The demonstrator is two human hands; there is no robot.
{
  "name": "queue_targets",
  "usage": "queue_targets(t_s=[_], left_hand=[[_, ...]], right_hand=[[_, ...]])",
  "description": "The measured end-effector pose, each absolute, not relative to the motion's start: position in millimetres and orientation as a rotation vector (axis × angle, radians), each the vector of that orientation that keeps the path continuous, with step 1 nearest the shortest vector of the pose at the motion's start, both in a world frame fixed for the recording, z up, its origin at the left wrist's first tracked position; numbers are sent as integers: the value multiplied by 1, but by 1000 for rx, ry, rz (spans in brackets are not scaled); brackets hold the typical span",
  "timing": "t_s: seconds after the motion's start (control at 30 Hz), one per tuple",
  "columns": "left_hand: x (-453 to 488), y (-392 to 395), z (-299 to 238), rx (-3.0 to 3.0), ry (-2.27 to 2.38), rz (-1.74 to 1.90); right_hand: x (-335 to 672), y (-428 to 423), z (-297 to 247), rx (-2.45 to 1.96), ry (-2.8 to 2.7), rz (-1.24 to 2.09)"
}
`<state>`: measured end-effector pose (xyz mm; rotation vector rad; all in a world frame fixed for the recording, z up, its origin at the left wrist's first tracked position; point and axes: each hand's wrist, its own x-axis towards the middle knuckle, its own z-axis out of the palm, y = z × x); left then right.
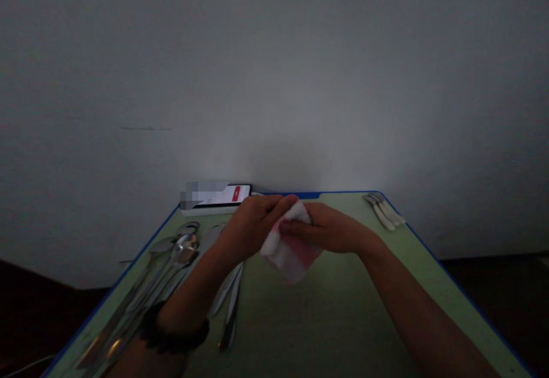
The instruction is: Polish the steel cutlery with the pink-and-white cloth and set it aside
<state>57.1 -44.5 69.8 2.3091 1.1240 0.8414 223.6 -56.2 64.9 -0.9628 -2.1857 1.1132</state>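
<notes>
A white and pink cloth (285, 258) is bunched between my two hands above the middle of the table, its lower end hanging loose. My left hand (251, 226) is closed at the cloth's upper left side, thumb stretched along its top edge. From the right, my right hand (332, 226) pinches the cloth, with the thumb pressed on its front. Whether anything lies inside the folds is hidden. Below my left forearm, knives (231, 303) lie on the table, the nearest items to that hand.
Several large spoons and ladles (184, 249) lie along the left side of the green, blue-edged table (326, 326). A phone or tablet with a lit screen (218, 196) rests at the back left. Forks with pale handles (384, 209) lie at the back right. Behind stands a wall (291, 80).
</notes>
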Motion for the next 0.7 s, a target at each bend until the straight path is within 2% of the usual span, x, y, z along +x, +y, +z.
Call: queue_targets(t_s=[0.17, 0.47, 0.7], left_hand=[[55, -42, 66, 2431, 1114, 758], [34, -40, 76, 2231, 1299, 935], [48, -44, 73, 2504, 1117, 843]], right_hand=[[223, -61, 69, -1153, -2229, 1176], [243, -59, 82, -1230, -2134, 1092], [224, -61, 73, -1071, -2116, 1218]])
